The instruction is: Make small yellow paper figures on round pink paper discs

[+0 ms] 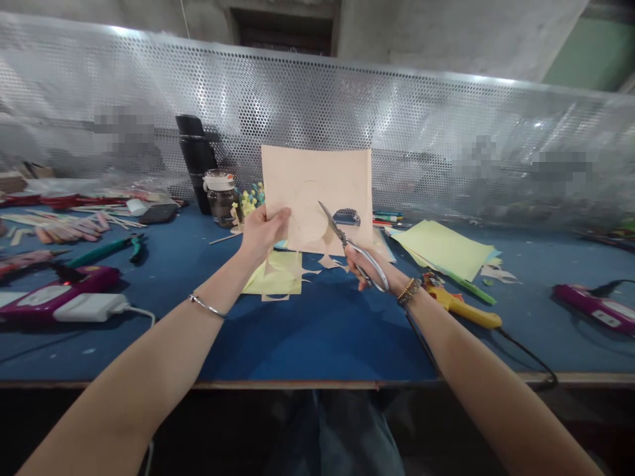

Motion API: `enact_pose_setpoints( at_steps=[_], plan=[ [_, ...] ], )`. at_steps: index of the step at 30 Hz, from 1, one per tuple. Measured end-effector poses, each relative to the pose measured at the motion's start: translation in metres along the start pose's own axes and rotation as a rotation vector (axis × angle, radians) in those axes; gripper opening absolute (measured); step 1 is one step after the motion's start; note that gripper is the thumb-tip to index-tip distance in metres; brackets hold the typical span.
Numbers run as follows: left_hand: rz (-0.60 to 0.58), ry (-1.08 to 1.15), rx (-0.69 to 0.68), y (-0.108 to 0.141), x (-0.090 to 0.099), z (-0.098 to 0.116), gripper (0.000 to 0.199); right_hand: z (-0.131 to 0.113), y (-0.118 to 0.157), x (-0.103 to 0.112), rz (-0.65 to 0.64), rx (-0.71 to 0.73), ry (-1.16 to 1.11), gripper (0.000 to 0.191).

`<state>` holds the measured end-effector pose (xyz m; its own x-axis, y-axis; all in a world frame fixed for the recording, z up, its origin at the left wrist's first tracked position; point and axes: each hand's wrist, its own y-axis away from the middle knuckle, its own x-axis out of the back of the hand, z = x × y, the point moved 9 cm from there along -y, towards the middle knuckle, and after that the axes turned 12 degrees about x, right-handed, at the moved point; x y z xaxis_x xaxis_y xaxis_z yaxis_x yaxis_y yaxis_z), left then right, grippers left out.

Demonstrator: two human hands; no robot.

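Note:
My left hand [265, 233] pinches the left edge of a pale peach sheet [292, 178], held upright above the table. The sheet has a rounded hole near its lower right and faint round outlines on its face. Silver scissors [367, 261] are in my right hand [370, 264], their blades pointing up and left in front of the sheet, beside the hole. The blades look closed or nearly so. Beneath the sheet, a yellow-green paper [290, 281] and several peach scraps [332, 262] lie on the blue table [307, 344].
Right: yellow-green sheets [441, 246], a green cutter [471, 289], a yellow glue gun [471, 312] with its cord, a purple power strip [595, 307]. Left: a black bottle [196, 158], a lidded jar [221, 198], green pliers [106, 250], another purple strip [49, 291]. Behind stands a perforated metal screen [317, 99].

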<state>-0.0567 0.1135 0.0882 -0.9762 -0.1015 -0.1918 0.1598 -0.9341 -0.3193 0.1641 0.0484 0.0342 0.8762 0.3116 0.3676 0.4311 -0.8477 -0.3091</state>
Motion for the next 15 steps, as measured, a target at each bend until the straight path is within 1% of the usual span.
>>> enact_pose_setpoints(
  at_steps=[3,8,15],
  plan=[
    [0.006,-0.028,-0.016,-0.002,0.001,0.002,0.017,0.000,0.001,0.001,-0.003,-0.005,0.037,0.052],
    [0.064,-0.065,-0.022,0.002,0.005,0.008,0.014,0.000,0.003,0.005,-0.008,0.008,0.093,0.047],
    [0.060,-0.083,-0.025,0.003,0.005,0.010,0.014,0.003,0.004,0.011,-0.011,-0.001,0.164,0.052]
  ],
)
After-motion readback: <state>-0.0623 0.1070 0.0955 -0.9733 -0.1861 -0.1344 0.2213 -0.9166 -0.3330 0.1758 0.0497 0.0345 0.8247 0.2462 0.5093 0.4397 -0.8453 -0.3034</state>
